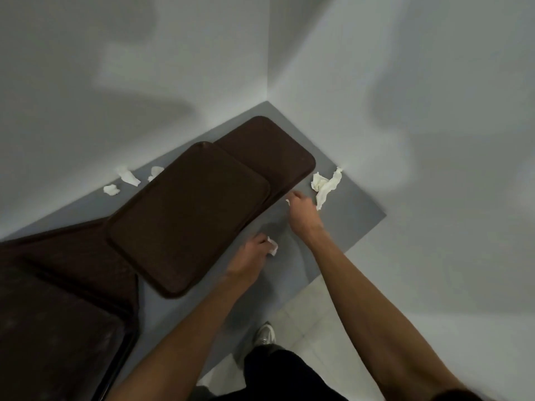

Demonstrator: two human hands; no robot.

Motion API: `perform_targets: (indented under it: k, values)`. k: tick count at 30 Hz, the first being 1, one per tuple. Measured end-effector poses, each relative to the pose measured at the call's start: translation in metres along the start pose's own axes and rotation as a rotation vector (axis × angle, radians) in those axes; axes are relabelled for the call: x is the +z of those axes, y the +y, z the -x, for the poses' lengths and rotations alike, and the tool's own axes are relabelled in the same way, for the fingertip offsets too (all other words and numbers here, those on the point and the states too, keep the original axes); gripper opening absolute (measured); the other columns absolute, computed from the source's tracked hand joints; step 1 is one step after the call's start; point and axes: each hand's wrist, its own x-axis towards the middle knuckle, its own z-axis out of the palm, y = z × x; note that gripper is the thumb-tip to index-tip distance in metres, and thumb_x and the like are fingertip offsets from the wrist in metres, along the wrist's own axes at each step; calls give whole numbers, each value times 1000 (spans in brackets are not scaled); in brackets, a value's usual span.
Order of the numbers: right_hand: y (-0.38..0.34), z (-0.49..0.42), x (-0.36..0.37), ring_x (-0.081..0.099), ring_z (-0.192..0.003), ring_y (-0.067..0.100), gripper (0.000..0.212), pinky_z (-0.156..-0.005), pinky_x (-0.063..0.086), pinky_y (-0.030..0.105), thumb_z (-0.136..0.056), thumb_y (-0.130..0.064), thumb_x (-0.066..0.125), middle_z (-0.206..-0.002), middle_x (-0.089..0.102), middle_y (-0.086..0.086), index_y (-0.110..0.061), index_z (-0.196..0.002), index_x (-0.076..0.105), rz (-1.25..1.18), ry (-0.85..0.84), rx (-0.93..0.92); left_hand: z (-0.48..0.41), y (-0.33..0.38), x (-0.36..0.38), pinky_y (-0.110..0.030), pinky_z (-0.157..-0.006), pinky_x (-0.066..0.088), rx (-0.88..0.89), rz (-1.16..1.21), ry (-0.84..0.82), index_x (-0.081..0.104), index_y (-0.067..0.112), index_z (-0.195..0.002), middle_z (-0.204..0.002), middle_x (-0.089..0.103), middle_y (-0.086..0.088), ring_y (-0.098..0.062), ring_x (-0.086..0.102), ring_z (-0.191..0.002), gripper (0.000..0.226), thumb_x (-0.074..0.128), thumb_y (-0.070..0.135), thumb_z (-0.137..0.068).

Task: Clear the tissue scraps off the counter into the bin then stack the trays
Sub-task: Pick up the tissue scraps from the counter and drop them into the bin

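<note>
The grey worktop (pixel 347 227) carries overlapping brown trays (pixel 275 151). Right of the middle tray (pixel 188 221), the left hand (pixel 249 256) curls its grip round 1 tissue scrap (pixel 272 246); the right hand (pixel 302 208) pinches a tiny scrap (pixel 287 201). Farther right lies 1 crumpled tissue (pixel 325 185); behind the tray, small scraps (pixel 127 176).

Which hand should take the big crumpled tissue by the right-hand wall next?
Right. The right hand lies just beside the crumpled tissue; the left hand is farther back and already holds a small scrap.
</note>
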Motion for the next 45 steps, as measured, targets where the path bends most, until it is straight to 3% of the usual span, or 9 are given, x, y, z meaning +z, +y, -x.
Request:
perform_targets:
  k: [4,10,14,20,24,27,30,37,45]
  values:
    - [5,13,32,59,-118,34,40,-92,48,39,-102,-30,37,-123,61,12,-8,-123,63,78,15,22,26,-10,-11,-36,-93,54,-140,154,58,78,21,-110,-115,72,-4,-25,69,-107,22,65,12,-94]
    - [-38,101,42,66,-109,35,23,-95,52,40,-104,-5,54,-121,68,20,-2,-118,71,-114,-21,14,107,-21,-38,-37,-87,52,-309,297,287,76,12,-109,-102,71,-11,-31,67,-95,15,67,11,-97]
    - [-82,178,57,73,-93,19,20,-85,57,33,-93,-8,67,-100,77,0,-24,-100,77,-255,-9,-45,202,-31,-57,-20,-79,48,-401,377,499,77,14,-92,-92,67,1,-11,65,-82,11,69,6,-95]
    - [-197,301,88,71,-84,2,9,-80,55,23,-97,-23,73,-93,76,-14,-32,-100,73,-438,-20,-332,392,-47,-83,-2,-77,42,-605,441,760,77,19,-99,-95,70,12,7,65,-85,11,72,10,-95]
    - [-289,388,111,69,-83,0,8,-74,47,7,-95,-25,77,-91,76,-14,-31,-100,75,-502,-66,-543,529,-45,-88,-5,-75,45,-766,482,914,77,23,-96,-91,76,16,16,64,-85,7,71,20,-97]
    - [-355,457,135,70,-83,1,10,-76,55,21,-94,-25,78,-90,75,-14,-32,-100,76,-555,-172,-679,635,-47,-80,-27,-80,56,-931,483,1041,77,19,-93,-91,79,11,2,71,-85,7,72,24,-96]
    - [-415,526,164,71,-83,1,9,-77,58,29,-94,-22,79,-88,75,-15,-30,-98,77,-586,-285,-786,735,-49,-70,-29,-86,59,-1053,526,1214,79,20,-94,-95,79,15,4,72,-90,6,74,19,-95]
    - [-527,669,240,74,-85,1,6,-77,62,33,-96,-22,77,-92,77,-15,-28,-99,76,-606,-587,-1035,925,-43,-37,-27,-73,56,-1349,457,1565,71,25,-88,-84,75,13,-4,70,-80,9,73,21,-95]
    - [-646,808,362,73,-83,0,4,-75,59,23,-95,-26,78,-89,76,-18,-29,-98,78,-530,-783,-1137,1109,-92,11,-44,-74,60,-1616,459,1700,70,25,-89,-79,74,9,-10,71,-75,9,72,21,-97]
